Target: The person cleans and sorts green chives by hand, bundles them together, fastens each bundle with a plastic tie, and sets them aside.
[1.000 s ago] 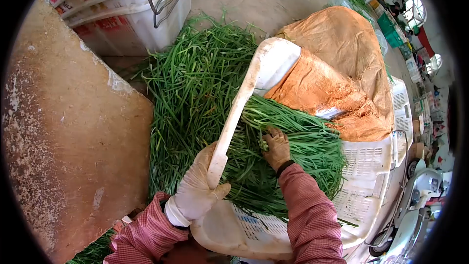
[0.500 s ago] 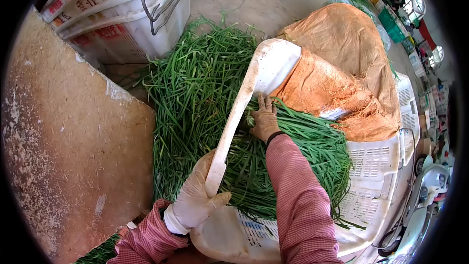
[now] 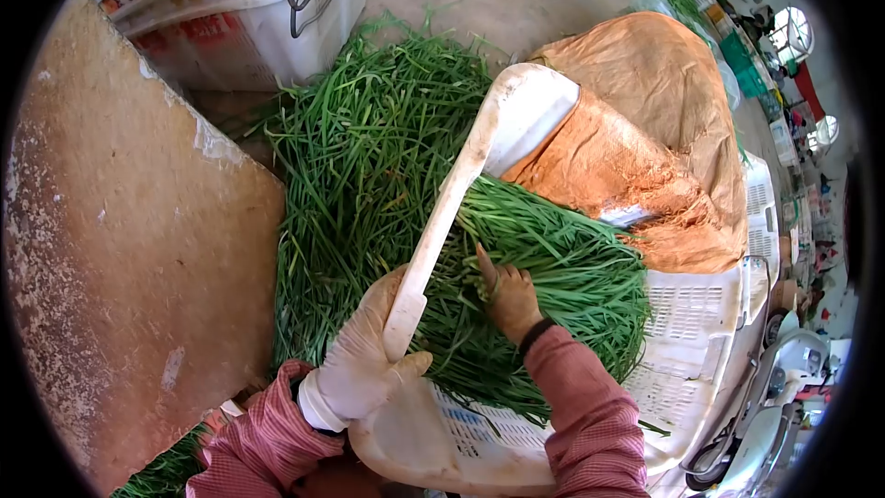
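My left hand (image 3: 359, 364), in a pale glove, is closed around the rim (image 3: 429, 258) of a white plastic basket (image 3: 433, 461) lined up to that edge with greens. Long, thin green leaves that look like garlic chives (image 3: 581, 286) lie bundled in the basket. On top of them rests my right hand (image 3: 512, 300), gloved, with its thumb stretched out apart from bent fingers; the fingertips press among the leaves. Beyond the rim, a larger loose heap of the same chives (image 3: 369, 166) spreads over the floor.
An orange-brown cloth (image 3: 645, 111) drapes over the basket's far end. Stacked white crates (image 3: 258, 37) with wire handles stand at the upper left. A worn board (image 3: 138, 240) fills the left side. A scooter (image 3: 774, 387) is at the right edge.
My right hand has drawn back toward me from the basket's far rim to the middle of the chives, its fingers now more bent. My left hand keeps its grip on the rim.
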A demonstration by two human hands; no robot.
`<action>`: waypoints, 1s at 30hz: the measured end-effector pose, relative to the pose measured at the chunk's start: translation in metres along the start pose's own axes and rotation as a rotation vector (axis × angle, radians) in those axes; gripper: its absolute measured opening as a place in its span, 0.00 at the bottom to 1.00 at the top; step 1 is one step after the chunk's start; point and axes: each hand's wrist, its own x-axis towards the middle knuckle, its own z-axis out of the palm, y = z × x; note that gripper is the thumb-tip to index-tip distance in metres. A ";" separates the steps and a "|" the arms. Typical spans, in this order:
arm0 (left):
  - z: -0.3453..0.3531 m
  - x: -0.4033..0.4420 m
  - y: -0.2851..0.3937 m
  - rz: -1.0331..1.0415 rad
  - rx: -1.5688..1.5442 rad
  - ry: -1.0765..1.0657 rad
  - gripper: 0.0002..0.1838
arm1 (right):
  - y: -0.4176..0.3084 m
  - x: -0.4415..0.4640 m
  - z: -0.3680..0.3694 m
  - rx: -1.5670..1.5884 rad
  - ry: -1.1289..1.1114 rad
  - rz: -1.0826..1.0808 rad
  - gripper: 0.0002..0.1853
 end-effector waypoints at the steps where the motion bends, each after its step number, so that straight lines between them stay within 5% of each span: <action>1: 0.000 0.000 0.000 -0.003 0.011 -0.007 0.42 | 0.004 -0.008 0.000 -0.043 -0.137 0.017 0.43; 6: 0.001 -0.001 -0.003 -0.019 -0.051 0.007 0.43 | 0.011 -0.017 -0.003 -0.140 -0.431 0.058 0.44; 8: 0.002 -0.001 -0.004 -0.017 -0.089 0.007 0.43 | 0.014 -0.017 0.000 -0.379 -0.008 -0.104 0.43; 16: 0.003 -0.002 0.004 -0.108 -0.174 -0.019 0.44 | 0.017 0.001 0.001 -0.218 -0.439 -0.121 0.47; 21: 0.002 -0.002 0.000 -0.083 -0.148 -0.009 0.42 | 0.026 -0.042 -0.019 0.041 -0.106 -0.078 0.24; 26: 0.004 0.001 0.005 -0.101 -0.210 -0.061 0.40 | 0.045 -0.100 -0.081 0.291 0.237 -0.002 0.21; 28: 0.004 0.000 0.002 0.048 0.133 0.109 0.41 | 0.053 -0.118 -0.094 0.495 0.306 0.067 0.21; 30: 0.017 -0.006 0.027 0.436 1.173 0.422 0.44 | 0.057 -0.128 -0.104 0.507 0.367 0.092 0.19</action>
